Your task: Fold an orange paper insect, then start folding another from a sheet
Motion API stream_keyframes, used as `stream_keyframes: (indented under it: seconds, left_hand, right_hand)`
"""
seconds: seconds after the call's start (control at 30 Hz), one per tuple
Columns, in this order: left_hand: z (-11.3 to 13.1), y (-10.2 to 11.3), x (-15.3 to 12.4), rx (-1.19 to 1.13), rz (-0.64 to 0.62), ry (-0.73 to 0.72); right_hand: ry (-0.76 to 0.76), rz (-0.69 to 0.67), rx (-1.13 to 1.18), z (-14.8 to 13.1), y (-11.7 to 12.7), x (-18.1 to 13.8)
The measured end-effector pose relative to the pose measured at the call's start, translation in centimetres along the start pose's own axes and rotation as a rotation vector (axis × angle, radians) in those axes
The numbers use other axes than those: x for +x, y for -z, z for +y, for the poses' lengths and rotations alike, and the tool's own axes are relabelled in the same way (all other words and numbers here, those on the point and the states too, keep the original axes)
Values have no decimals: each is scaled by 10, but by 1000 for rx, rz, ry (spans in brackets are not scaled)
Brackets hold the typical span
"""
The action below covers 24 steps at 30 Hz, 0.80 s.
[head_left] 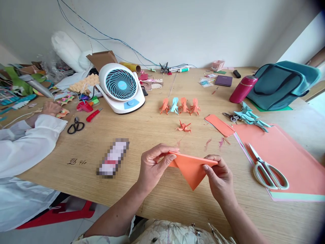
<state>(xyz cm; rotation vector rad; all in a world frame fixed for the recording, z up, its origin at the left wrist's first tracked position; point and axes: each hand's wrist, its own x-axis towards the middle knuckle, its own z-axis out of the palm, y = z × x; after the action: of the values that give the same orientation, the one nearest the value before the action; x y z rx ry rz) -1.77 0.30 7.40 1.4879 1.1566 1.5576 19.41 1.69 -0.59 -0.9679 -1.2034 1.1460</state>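
Lower centre of frame: left hand [154,166] pinching the left corner of a folded orange paper triangle [192,171] between thumb and fingers, right hand [220,178] pinching its right corner the same way. Paper is being held just above the wooden table [152,135], point hanging down, top edge stretching between both hands. Lower right: white-handled scissors [269,171] lying on a stack of orange sheets [286,152]. Left edge: another person's white sleeve [27,142] resting on the table, their hand [50,108] sitting further up among paper scraps. Black scissors [75,126] lying near that sleeve. Centre: one small orange origami figure [184,126], and behind it a row of four origami figures [180,105], three orange, one light blue. Upper left: white desk fan [121,87] facing the camera. Upper right: magenta bottle [243,88] lying against a teal bag [281,84].
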Motion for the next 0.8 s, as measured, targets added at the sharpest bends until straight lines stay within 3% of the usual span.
stream_keyframes:
  seconds: [0.23, 0.47, 0.8]
  left_hand:
    - [0, 1, 2, 32, 1, -108]
    - [-2, 4, 2, -95, -94, -45]
    - [1, 4, 2, -110, -67, -13]
  right_hand:
    - [-58, -14, 21, 4, -3, -1]
    - [-91, -55, 88, 5, -5, 0]
    - [-63, -69, 52, 7, -5, -2]
